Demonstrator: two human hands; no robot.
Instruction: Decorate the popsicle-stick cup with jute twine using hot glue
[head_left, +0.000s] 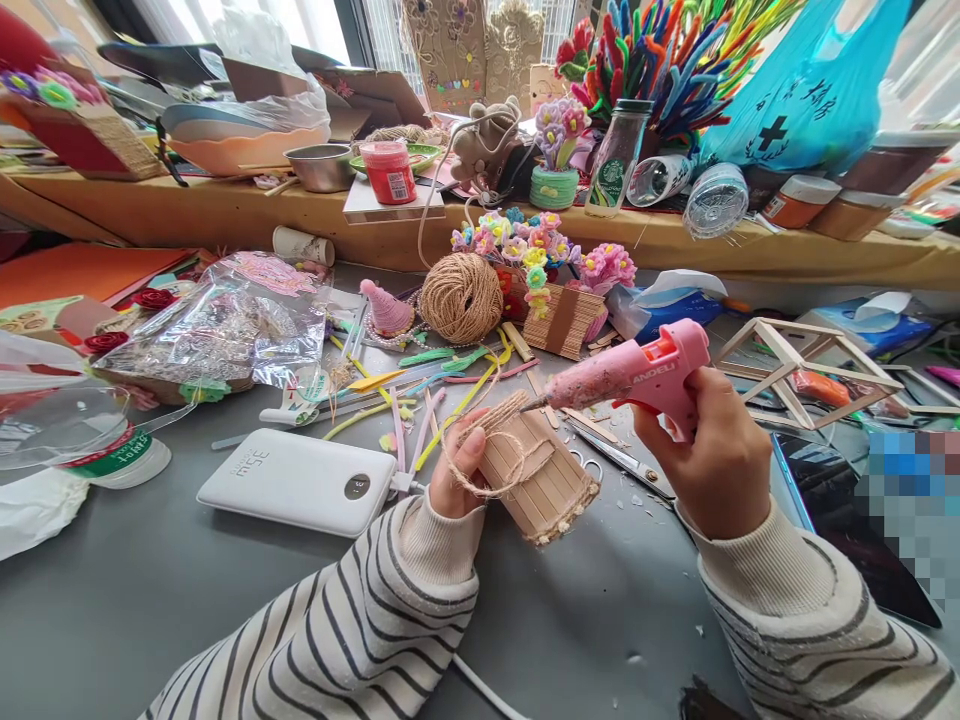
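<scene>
My right hand [709,460] grips a pink hot glue gun [637,375] by its handle. The nozzle points left and meets, or nearly meets, the upper edge of a small panel of wooden craft sticks [529,475]. That panel is held tilted by my left hand [459,468], whose thumb presses near the top edge. Jute twine [491,490] runs along the panel's top and hangs in a loop across its front. Some of my left fingers are hidden behind the panel. Scissors [622,458] lie on the table behind the panel.
A white power bank [300,482] with a cable lies left of my hands. Behind stand a ball of twine [461,297] and pipe-cleaner flowers [525,245]. To the right are a stick frame [806,370] and a dark-screened tablet [832,510]. A bottle [120,455] lies far left.
</scene>
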